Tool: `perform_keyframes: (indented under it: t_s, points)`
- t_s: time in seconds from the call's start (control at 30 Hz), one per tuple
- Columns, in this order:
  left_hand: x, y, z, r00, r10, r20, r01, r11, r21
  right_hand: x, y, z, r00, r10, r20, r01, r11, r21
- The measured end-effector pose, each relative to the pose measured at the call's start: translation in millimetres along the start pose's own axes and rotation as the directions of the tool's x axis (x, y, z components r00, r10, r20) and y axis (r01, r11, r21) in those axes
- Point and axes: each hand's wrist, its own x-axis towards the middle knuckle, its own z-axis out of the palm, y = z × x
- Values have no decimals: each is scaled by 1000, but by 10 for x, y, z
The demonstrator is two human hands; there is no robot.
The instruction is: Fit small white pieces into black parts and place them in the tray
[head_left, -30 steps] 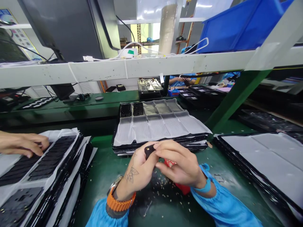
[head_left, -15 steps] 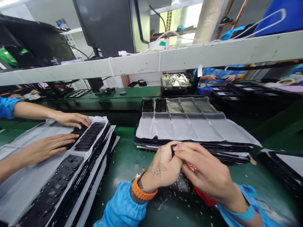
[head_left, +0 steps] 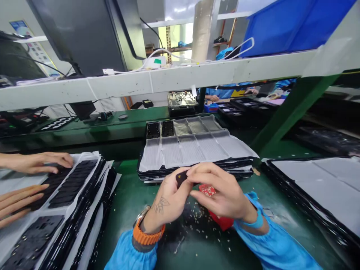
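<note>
In front of me, my left hand [head_left: 171, 195] is closed around a small flat black plastic part [head_left: 181, 177] with a little yellow mark on it. The fingertips of my right hand [head_left: 218, 189] are bent together at the right edge of this part; whatever they may pinch is hidden. A red packet [head_left: 223, 222] lies below my right hand and is partly covered by it. Its upper end [head_left: 207, 190] has many pale specks. Tiny pale bits [head_left: 197, 217] are scattered over the green tabletop [head_left: 202, 251] underneath.
Ahead stands a stack of lined trays [head_left: 194, 150] with two black parts in its back row. Another person's hands [head_left: 42, 162] work over a tray of black pieces [head_left: 74, 182] at left. More trays [head_left: 317, 187] lie at right. A white shelf beam [head_left: 174, 77] crosses above.
The view has turned to the right, showing more of the right-hand trays. The black part shows more fully between my hands, and its yellow mark is now visible.
</note>
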Motion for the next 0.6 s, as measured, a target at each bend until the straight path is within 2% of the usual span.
perform_keyframes:
  t_s: [0.13,0.23,0.3,0.37,0.43,0.5,0.57,0.6]
  points:
    - [-10,-66,-10,999,-15,28,18,996,-90,-22,68,-97,967,183,-176,-195,979,-52]
    - [-6,-79,-33,999,7,32,-3,991,-136,-10,105,-124,932,300,-206,-314,949,-38]
    - [3,-75,-43,999,28,18,-26,992,-126,2,110,-128,910,382,-163,-380,924,45]
    - [-1,-57,-32,999,52,-6,-52,997,-65,11,97,-137,890,451,-66,-441,889,121]
    - [-26,-22,-1,996,83,-18,-83,997,12,16,72,-164,878,473,73,-479,869,123]
    - [-47,21,4,992,121,19,-122,988,92,14,58,-221,871,463,161,-477,877,57]
    - [-23,46,-97,983,167,81,-179,967,179,-1,82,-308,875,459,152,-463,887,-11]
    - [9,44,-209,984,167,60,-177,953,245,-14,107,-359,877,466,121,-466,884,-25]
